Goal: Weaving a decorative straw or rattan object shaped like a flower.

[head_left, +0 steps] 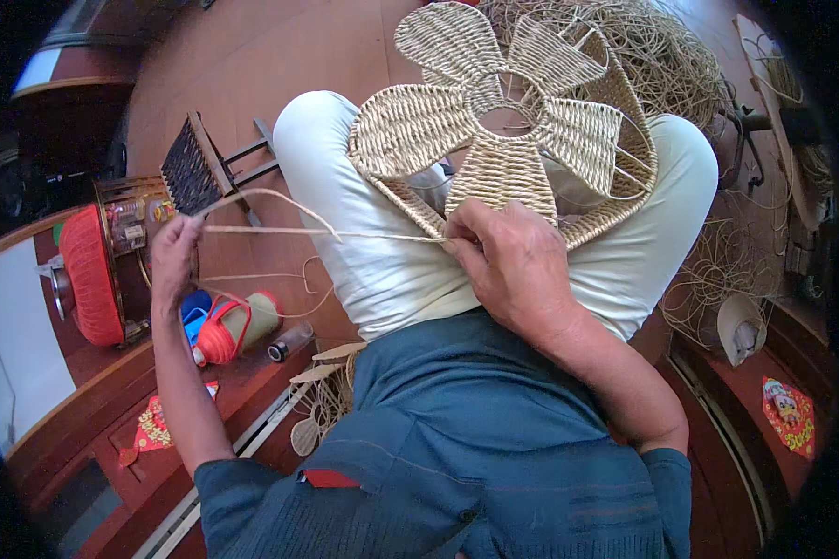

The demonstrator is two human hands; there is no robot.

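A flower-shaped wicker piece (410, 130) of woven tan cord, with several petals round an open ring, rests across my lap. Some petals at its right show bare frame wire. My right hand (517, 261) pinches a strand of cord at the lower edge of the bottom petal. From there the cord (382, 236) runs left, stretched nearly straight, to my left hand (175, 247). The left fingers are closed round it, held out beyond my left knee. A loop of the same strand arches above the taut part, and a loose length hangs below.
A big heap of tangled cord (653, 61) lies on the floor beyond the piece. More loose strands (718, 289) spread at the right. To the left stand a small woven stool (196, 168), a red-covered basket (91, 275), a flask (252, 321) and a clear jar (291, 342).
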